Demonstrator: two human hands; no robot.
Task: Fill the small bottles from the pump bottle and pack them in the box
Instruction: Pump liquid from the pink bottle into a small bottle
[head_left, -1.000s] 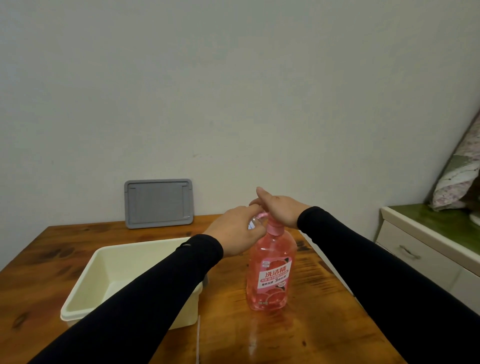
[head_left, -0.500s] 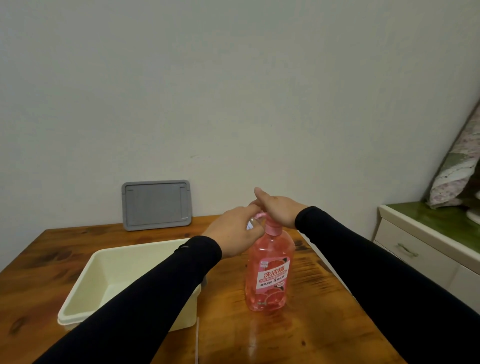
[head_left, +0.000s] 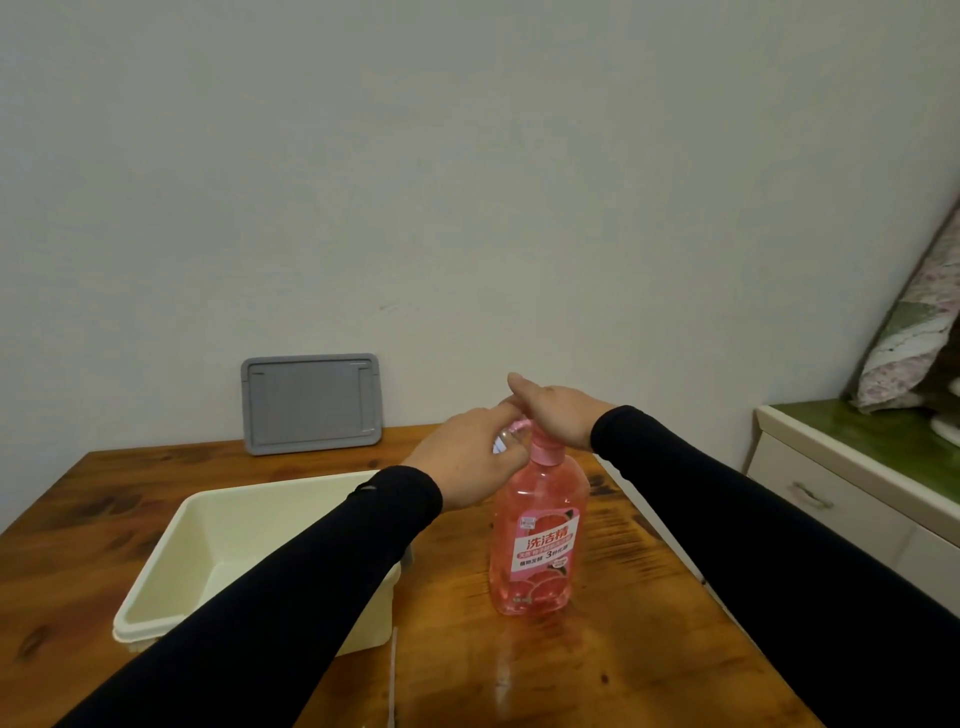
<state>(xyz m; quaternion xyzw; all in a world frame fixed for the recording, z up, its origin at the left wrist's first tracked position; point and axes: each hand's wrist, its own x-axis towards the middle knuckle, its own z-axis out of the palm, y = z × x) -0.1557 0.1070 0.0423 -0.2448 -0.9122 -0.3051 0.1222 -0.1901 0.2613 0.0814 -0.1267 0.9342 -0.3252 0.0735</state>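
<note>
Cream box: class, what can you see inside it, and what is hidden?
The cream box shows a bare floor and walls. The left sleeve covers its near right corner, so that part cannot be checked.

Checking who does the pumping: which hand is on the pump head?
The right hand, lying over the pump bottle's top; the left hand holds something small by the spout.

Little change. Right hand (head_left: 558, 415) on pump head of pump bottle (head_left: 537, 540) sits marginally lower than a second ago (slight press). Left hand (head_left: 470, 465), curled at spout around small clear bottle (head_left: 500, 446), barely shifted.
</note>
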